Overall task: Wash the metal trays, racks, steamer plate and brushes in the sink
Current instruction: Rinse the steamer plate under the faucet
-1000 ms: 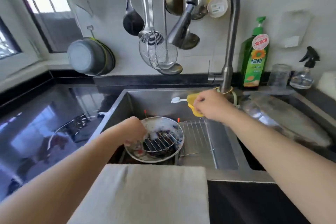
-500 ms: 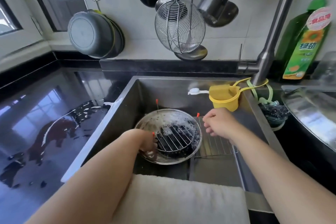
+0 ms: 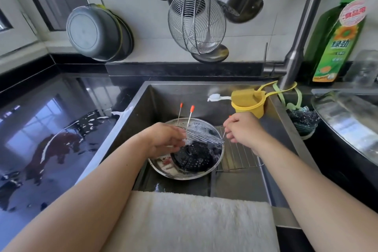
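A round metal tray (image 3: 163,166) lies in the steel sink (image 3: 155,104); a dark perforated steamer plate (image 3: 194,156) with suds sits in it. A small wire rack (image 3: 202,137) with orange-tipped legs is lifted and tilted above the tray. My left hand (image 3: 163,139) grips its left side and my right hand (image 3: 241,129) pinches its right end. A flat rectangular wire rack (image 3: 237,155) lies on the sink bottom to the right, partly under my right hand.
A yellow strainer cup (image 3: 247,102) hangs at the faucet (image 3: 294,61), with a white brush head (image 3: 214,97) beside it. A skimmer (image 3: 196,20) and ladles hang above. Green detergent bottle (image 3: 335,41) at back right, wet black counter (image 3: 51,129) on the left, white towel (image 3: 190,221) on the front edge.
My right hand came down from the yellow cup to the small wire rack. Both hands lifted it off the steamer plate and tilted it, orange-tipped legs pointing up.
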`<state>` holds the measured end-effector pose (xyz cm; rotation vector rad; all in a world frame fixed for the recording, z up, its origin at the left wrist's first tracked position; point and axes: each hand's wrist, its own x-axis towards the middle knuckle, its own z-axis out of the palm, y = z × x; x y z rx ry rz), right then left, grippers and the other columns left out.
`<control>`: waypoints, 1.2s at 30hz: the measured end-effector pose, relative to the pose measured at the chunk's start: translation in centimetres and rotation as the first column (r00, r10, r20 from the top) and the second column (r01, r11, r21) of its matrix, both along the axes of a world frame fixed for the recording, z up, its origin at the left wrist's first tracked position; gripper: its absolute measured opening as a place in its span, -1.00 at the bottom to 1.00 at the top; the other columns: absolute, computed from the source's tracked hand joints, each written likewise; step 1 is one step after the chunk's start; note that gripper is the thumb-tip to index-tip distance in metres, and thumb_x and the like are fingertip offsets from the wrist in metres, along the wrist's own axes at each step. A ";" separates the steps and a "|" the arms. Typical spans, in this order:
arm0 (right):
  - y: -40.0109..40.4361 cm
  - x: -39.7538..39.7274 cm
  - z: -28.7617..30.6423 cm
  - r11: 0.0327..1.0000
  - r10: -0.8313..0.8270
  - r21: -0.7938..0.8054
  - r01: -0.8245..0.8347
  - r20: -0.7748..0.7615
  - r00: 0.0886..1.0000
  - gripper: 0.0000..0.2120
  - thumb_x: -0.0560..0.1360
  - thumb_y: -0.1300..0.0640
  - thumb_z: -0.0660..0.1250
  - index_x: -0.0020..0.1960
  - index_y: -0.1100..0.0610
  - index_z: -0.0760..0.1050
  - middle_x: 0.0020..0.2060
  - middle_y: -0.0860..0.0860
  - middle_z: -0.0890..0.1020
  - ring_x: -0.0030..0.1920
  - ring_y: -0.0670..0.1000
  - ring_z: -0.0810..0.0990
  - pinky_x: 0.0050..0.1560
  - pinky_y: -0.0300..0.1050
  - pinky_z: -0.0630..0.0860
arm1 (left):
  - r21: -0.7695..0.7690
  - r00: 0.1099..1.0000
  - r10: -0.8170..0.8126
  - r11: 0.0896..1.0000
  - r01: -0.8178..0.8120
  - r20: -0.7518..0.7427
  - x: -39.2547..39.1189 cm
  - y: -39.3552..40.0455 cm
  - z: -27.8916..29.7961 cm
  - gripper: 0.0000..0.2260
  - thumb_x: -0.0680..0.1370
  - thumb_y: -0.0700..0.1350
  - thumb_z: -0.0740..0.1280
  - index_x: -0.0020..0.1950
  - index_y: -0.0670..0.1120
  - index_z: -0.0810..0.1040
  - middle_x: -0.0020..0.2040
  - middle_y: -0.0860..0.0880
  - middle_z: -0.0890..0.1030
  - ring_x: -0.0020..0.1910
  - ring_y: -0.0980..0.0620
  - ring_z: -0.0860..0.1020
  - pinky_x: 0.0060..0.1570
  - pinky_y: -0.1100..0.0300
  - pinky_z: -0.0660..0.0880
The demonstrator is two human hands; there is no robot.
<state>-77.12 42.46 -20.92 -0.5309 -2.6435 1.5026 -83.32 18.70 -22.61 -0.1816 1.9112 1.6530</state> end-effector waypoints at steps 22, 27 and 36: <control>5.1 1.9 3.2 0.934 -0.354 -0.173 0.312 -0.351 0.867 -0.78 0.61 0.26 0.24 -0.10 0.09 0.62 -0.16 0.06 0.70 -0.24 0.01 0.68 -0.13 0.07 0.71 | -0.542 0.503 -0.771 0.635 0.550 -0.391 5.1 5.3 3.0 -0.83 0.62 -0.12 0.44 0.20 0.05 0.67 0.06 -0.01 0.73 0.07 0.09 0.68 0.19 0.19 0.57; 5.0 1.7 3.0 0.940 -0.337 -0.171 0.294 -0.353 0.873 -0.76 0.61 0.26 0.25 -0.13 0.03 0.60 -0.14 0.05 0.69 -0.21 0.00 0.69 -0.08 0.03 0.70 | 0.090 0.802 -0.533 0.815 0.572 -0.269 4.3 4.4 3.3 -0.49 0.66 -0.43 0.21 0.50 0.05 0.41 0.22 -0.23 0.68 0.22 -0.22 0.67 0.27 -0.08 0.57; 4.9 1.5 2.6 0.948 -0.317 -0.103 0.300 -0.343 0.884 -0.74 0.61 0.24 0.24 -0.16 0.01 0.59 -0.19 0.02 0.68 -0.17 0.03 0.70 -0.01 0.15 0.69 | -0.703 0.954 -0.299 0.675 0.224 0.016 -0.3 -0.1 -2.5 -0.74 0.68 -0.21 0.26 0.33 -0.24 0.58 0.21 -0.21 0.68 -0.32 0.04 0.66 -0.02 0.14 0.68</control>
